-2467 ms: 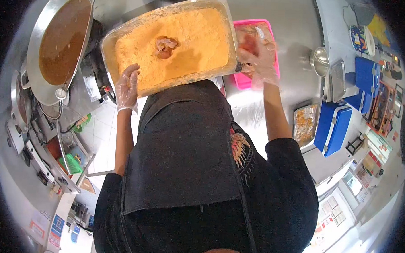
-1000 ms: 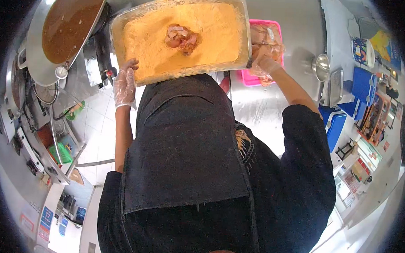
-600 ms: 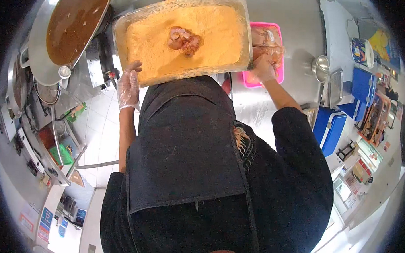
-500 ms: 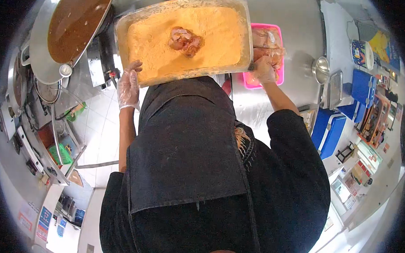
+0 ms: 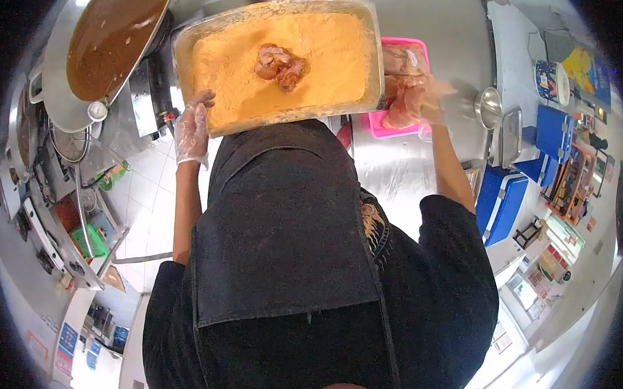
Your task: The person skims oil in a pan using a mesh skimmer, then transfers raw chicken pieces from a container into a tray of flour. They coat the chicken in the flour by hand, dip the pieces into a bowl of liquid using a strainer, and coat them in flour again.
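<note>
A clear tub of orange-yellow powder lies in front of me, with a clump of raw meat on the powder. My left hand, in a clear plastic glove, is at the tub's near left corner, fingers stretched out and holding nothing. To the right of the tub stands a pink basket with raw meat pieces, some seemingly in clear plastic. Over the basket's right edge, my gloved right hand is smeared by motion; I cannot see whether its fingers grip anything.
A large pan of brown liquid with a round dial gauge stands at upper left. On the right are a metal bowl, a metal tray and blue cooler boxes. The steel counter runs behind the basket.
My right hand has shifted right, from over the meat to the basket's right edge, uncovering more of the meat. My left hand stays by the tub's corner. The view has shifted slightly.
</note>
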Available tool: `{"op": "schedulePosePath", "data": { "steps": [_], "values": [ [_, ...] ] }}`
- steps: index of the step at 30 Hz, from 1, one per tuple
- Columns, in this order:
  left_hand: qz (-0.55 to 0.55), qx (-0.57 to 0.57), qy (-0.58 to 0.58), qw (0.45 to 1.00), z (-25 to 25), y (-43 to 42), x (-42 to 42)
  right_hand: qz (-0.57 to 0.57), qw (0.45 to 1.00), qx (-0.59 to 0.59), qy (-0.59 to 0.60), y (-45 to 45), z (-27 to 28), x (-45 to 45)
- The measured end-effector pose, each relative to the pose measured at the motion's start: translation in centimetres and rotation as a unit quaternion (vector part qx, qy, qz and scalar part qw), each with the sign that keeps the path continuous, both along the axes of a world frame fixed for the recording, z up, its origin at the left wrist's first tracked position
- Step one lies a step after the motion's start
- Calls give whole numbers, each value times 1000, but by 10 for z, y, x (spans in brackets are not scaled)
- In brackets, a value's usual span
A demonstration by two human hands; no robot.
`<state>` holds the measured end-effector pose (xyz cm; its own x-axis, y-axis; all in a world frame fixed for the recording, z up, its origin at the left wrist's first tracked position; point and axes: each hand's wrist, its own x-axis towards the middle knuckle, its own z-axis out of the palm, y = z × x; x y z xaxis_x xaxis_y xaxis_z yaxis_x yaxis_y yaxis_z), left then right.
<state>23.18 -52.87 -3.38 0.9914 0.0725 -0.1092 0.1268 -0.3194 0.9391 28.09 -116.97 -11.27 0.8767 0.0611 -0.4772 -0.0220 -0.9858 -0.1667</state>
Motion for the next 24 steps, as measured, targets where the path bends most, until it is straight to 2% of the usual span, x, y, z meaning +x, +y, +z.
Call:
{"op": "schedulePosePath", "data": {
  "steps": [6,10,13,14,16,19,21,23,24],
  "values": [
    [-37,49,4,998,11,-8,12,-39,999,-24,-11,-20,-4,19],
    [-43,54,-3,998,13,-10,16,-176,982,74,0,-1,37,18],
    [-40,59,-1,997,16,-11,16,-172,958,194,-123,-30,14,7],
    [-37,52,-3,998,11,-10,15,-262,922,256,-127,-30,16,3],
    [-33,42,-3,999,7,-9,14,-432,813,368,-129,0,52,-6],
    [-31,40,6,999,5,-9,13,-541,676,489,-107,-37,21,-16],
    [-30,45,8,999,5,-10,13,-470,686,532,-159,-46,16,-29],
    [-26,36,8,999,6,-11,14,-491,641,559,-187,-47,25,-33],
    [-24,32,9,999,6,-12,13,-548,589,563,-189,-41,43,-32]
  ]
}}
